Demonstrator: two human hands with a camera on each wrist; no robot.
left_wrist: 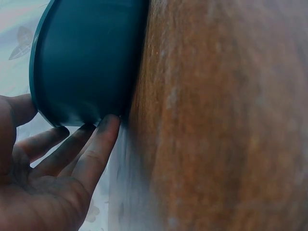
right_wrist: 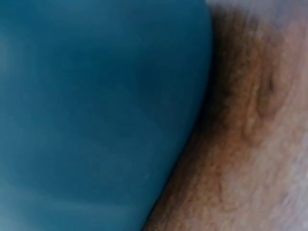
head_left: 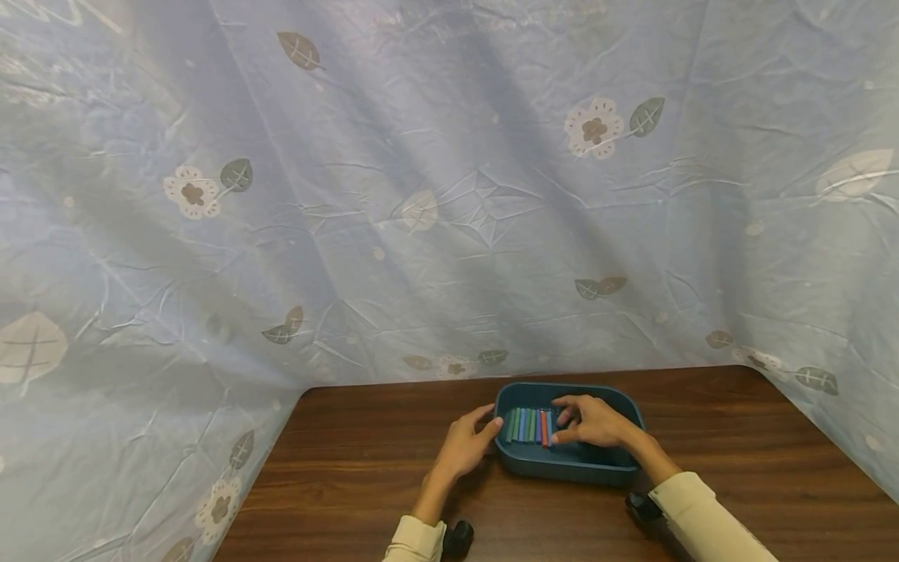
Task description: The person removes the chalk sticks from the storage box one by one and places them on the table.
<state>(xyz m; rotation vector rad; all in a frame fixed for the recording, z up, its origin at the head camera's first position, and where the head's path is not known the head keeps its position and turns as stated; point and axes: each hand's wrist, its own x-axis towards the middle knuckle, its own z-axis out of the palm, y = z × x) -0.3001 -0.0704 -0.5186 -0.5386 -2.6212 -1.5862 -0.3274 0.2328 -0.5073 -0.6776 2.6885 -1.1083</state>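
In the head view a dark teal plastic tub point(head_left: 569, 471) stands on the table. Inside, at its left, several thin coloured sticks point(head_left: 530, 426), green, blue, purple and red, lie side by side in a row. My left hand point(head_left: 461, 446) is at the tub's left end, thumb near the rim; the left wrist view shows its extended fingers point(left_wrist: 103, 149) against the outer wall. Reaching into the tub, my right hand point(head_left: 593, 423) has thumb and forefinger bent about the row's right end, beside a blue stick point(head_left: 550, 421). Whether they pinch it is unclear. The right wrist view shows no hand.
The tub rests near the back of a brown wood-grain table point(head_left: 351, 460). Behind and around the table hangs a pale blue curtain point(head_left: 421, 273) with leaf and flower prints. A dark wrist device point(head_left: 458, 538) sits under the left forearm, another point(head_left: 642, 507) under the right.
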